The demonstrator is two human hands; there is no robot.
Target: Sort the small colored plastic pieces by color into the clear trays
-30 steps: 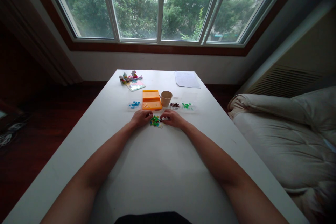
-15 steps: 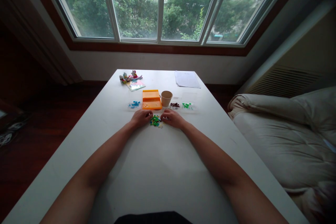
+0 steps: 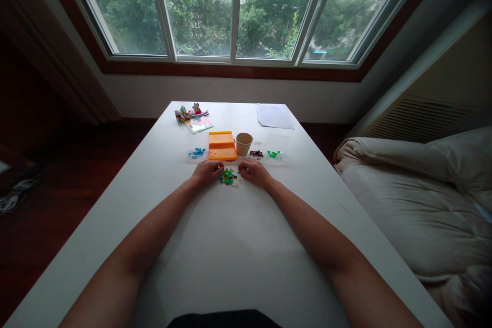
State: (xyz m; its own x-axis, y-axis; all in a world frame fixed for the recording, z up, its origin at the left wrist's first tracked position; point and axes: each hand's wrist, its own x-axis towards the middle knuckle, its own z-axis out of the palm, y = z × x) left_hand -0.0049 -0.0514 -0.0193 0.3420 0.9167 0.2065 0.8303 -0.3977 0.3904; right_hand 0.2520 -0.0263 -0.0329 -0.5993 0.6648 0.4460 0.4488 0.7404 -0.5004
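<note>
Your right hand [image 3: 255,172] has shifted slightly right, baring more of the mixed brick pile [image 3: 227,177], which lies between it and your left hand [image 3: 207,172]. Each grip is curled; whether either pinches anything, I cannot tell.

Pieces [image 3: 228,177] before case [image 3: 221,140]; cup [image 3: 244,146] right of it, perhaps touching

The pile of pieces [image 3: 228,177] is mostly green, the case [image 3: 222,140] orange, cup [image 3: 243,147] tan, table [image 3: 238,246] white.
</note>
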